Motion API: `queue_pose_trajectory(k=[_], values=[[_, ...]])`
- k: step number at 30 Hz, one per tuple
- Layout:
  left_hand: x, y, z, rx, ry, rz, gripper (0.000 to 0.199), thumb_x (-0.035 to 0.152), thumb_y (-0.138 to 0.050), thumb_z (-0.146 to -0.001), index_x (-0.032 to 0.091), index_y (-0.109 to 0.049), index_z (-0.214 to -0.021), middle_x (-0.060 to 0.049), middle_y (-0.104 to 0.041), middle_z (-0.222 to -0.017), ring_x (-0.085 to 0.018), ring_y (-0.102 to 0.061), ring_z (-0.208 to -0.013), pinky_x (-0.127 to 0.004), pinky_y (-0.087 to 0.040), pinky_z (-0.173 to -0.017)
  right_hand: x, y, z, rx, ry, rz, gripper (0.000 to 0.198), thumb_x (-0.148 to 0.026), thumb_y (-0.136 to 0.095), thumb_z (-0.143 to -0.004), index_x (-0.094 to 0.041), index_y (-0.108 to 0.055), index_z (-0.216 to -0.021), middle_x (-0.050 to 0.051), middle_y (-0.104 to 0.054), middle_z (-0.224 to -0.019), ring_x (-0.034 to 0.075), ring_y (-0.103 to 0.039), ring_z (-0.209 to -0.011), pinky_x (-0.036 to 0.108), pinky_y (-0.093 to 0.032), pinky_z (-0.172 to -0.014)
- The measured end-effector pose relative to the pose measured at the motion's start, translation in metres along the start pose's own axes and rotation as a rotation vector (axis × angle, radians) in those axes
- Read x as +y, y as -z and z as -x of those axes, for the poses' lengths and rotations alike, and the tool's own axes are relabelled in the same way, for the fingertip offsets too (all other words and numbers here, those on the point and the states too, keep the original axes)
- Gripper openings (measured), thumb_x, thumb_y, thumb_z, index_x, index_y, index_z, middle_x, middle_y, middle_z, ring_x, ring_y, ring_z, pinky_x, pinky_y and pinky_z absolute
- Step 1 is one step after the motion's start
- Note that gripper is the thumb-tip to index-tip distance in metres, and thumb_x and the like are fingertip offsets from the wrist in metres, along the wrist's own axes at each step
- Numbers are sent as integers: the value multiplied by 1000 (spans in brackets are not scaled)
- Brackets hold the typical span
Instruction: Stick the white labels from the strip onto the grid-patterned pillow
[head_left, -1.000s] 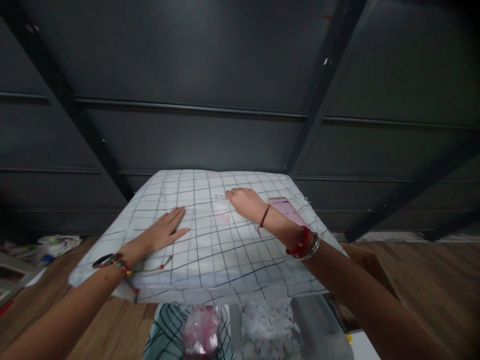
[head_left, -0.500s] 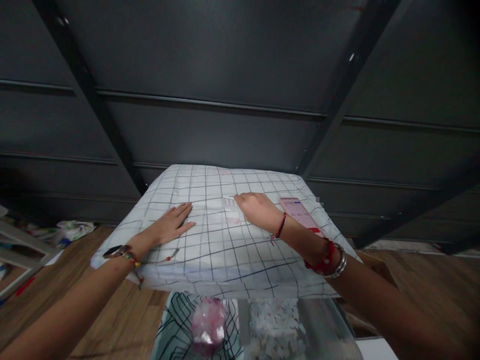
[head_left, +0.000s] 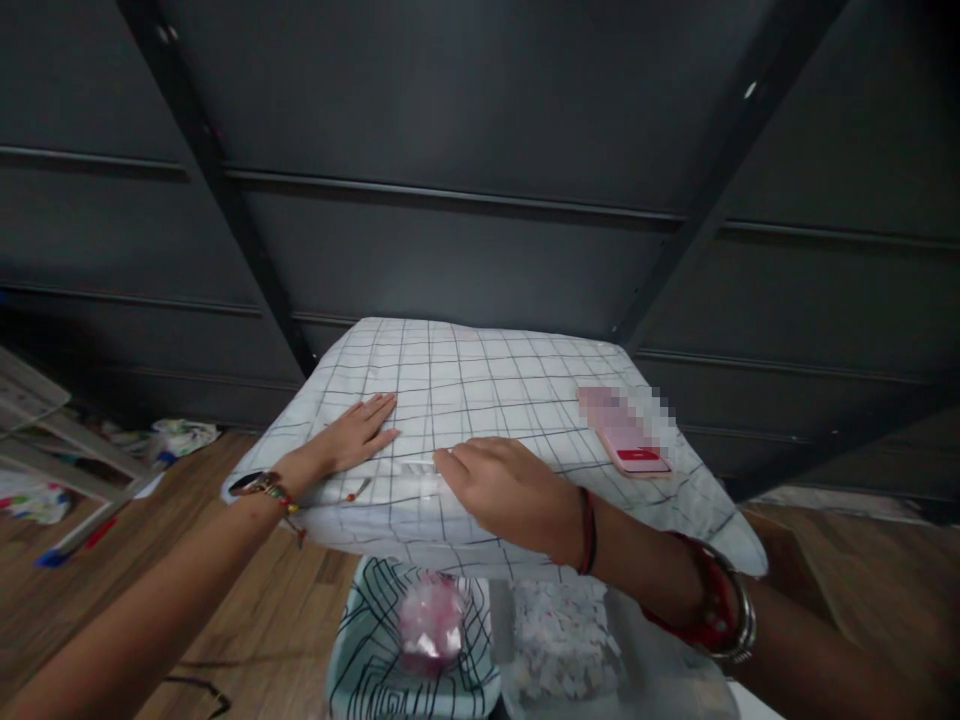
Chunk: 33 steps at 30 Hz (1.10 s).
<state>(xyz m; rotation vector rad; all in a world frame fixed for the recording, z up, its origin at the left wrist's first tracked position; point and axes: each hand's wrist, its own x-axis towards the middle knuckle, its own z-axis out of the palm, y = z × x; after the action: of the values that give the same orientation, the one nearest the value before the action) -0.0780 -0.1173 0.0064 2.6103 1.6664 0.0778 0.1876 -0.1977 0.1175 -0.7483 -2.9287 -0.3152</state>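
Checked cushion – phone on top

1. Your left hand lies flat on the left part of the checked pillow; your right hand rests at its near edge.
2. Between your two hands a strip of bare pillow surface stays open.
3. A pink phone occupies the pillow's right side, well apart from your right hand.
4. Behind the pillow a dark panelled wall with slanted beams closes off the far side.
5. Below the near edge, patterned packages fill the gap; the wooden floor to the left lies open.
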Motion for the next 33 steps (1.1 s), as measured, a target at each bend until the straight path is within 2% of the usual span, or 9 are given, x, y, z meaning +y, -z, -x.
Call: queue_pose_trajectory(k=[10, 13, 16, 20, 24, 26, 29, 30, 33], values=[[-11, -7, 22, 23, 10, 14, 66, 48, -20, -94, 1, -28, -139, -20, -24, -147, -26, -19, -136, -40, -16, -109, -50, 6, 12, 101, 160, -52, 12, -6, -45, -84, -14, -52, -76, 4, -55, -63, 17, -53, -58, 29, -37, -49], [-10, -6, 29, 27, 9, 34, 66, 49, -19, -94, 3, -28, -139, -18, -24, -147, -25, -19, -136, -40, -16, -109, -53, 2, 18, 155, 166, -77, 14, -6, -44, -83, -14, -51, -74, 3, -54, -61, 16, -51, -55, 29, -37, -48], [-6, -3, 36, 11, 7, 56, 66, 51, -18, -94, 6, -29, -140, -16, -26, -147, -25, -20, -136, -40, -17, -109, -44, 1, 23, 239, 119, -55, 15, -4, -42, -83, -12, -55, -81, 4, -56, -64, 16, -52, -58, 29, -40, -52], [4, 8, 42, 54, -69, 110, 61, 50, -23, -94, 10, -35, -137, -13, -33, -144, -23, -26, -133, -37, -22, -108, -15, 3, 30, 279, -14, -26, 26, -2, -35, -84, -10, -58, -94, 6, -63, -75, 16, -55, -65, 27, -43, -60], [21, 26, 47, 174, -210, 124, 46, 40, -27, -95, 11, -55, -117, -13, -56, -119, -21, -49, -112, -34, -37, -98, 35, 8, 37, 273, -297, -74, 27, -8, -38, -84, -12, -62, -95, 7, -67, -81, 16, -58, -72, 26, -42, -66], [32, 35, 48, 194, -275, 104, 40, 35, -27, -95, 14, -59, -107, -11, -60, -106, -19, -55, -99, -32, -43, -90, 69, 8, 42, 230, -462, -126, 24, -13, -42, -83, -14, -66, -90, 6, -68, -79, 16, -59, -70, 25, -40, -65], [47, 42, 46, 158, -340, 51, 38, 36, -30, -96, 16, -55, -116, -11, -56, -116, -20, -54, -103, -34, -42, -92, 122, -1, 53, 174, -736, -282, 23, -15, -49, -78, -14, -69, -89, 6, -69, -82, 18, -60, -74, 24, -40, -64], [50, 42, 43, 142, -343, 32, 40, 39, -31, -96, 16, -50, -123, -12, -52, -125, -22, -51, -110, -36, -39, -95, 138, -7, 57, 156, -849, -377, 22, -14, -52, -77, -13, -69, -90, 6, -69, -80, 17, -60, -74, 23, -40, -63], [55, 39, 27, 109, -274, -29, 54, 48, -33, -95, 16, -34, -138, -14, -32, -144, -28, -32, -130, -42, -28, -104, 173, -26, 70, 152, -998, -477, 27, -10, -51, -78, -10, -66, -101, 5, -68, -74, 14, -61, -67, 21, -43, -59]])
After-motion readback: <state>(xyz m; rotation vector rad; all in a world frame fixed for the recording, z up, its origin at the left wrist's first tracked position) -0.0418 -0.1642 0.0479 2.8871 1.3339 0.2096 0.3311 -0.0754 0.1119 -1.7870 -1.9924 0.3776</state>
